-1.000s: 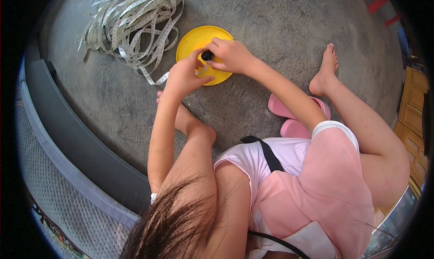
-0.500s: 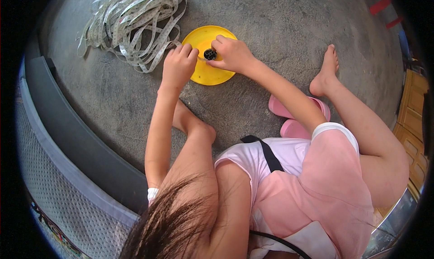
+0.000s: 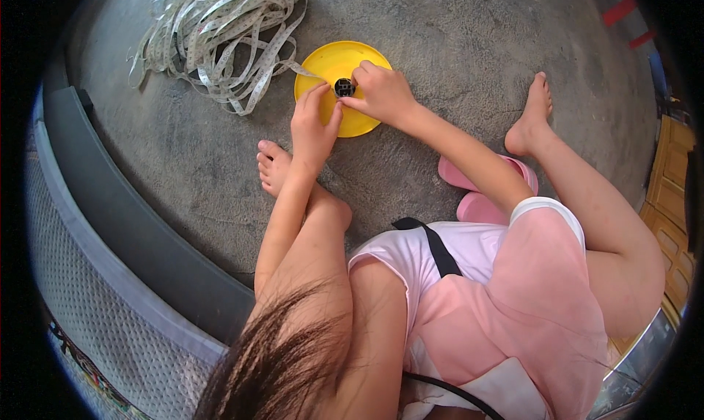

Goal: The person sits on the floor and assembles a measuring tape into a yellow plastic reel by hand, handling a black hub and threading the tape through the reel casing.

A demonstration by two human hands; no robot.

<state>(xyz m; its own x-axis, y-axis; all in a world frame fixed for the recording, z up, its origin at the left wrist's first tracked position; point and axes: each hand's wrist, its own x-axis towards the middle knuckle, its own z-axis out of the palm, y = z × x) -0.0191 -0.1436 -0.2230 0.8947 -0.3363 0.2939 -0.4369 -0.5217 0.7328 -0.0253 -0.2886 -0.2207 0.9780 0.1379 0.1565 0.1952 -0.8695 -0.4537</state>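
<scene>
A flat yellow reel (image 3: 339, 53) lies on the floor with a round black hub (image 3: 344, 88) at its middle. From a loose heap, a long whitish strip (image 3: 220, 35) with small dark marks runs over the reel's left rim to the hub. My right hand (image 3: 385, 96) curls its thumb and fingers about the hub's right side. On the near left, my left hand (image 3: 314, 130) has its thumb and fingers apart, with yellow showing between them. Its fingertips are close to the hub and the strip's end, which is partly hidden.
Pink clogs (image 3: 484, 207) rest on the floor under my right forearm. My bare feet (image 3: 275, 168) flank the work. A grey padded edge (image 3: 139, 193) curves along the left. Wooden cabinet doors (image 3: 669, 171) stand at the right rim.
My left hand has shifted right and nearer to me, its thumb parting from the fingers. The strip shows over the reel's rim where that hand was. My right hand stays at the hub.
</scene>
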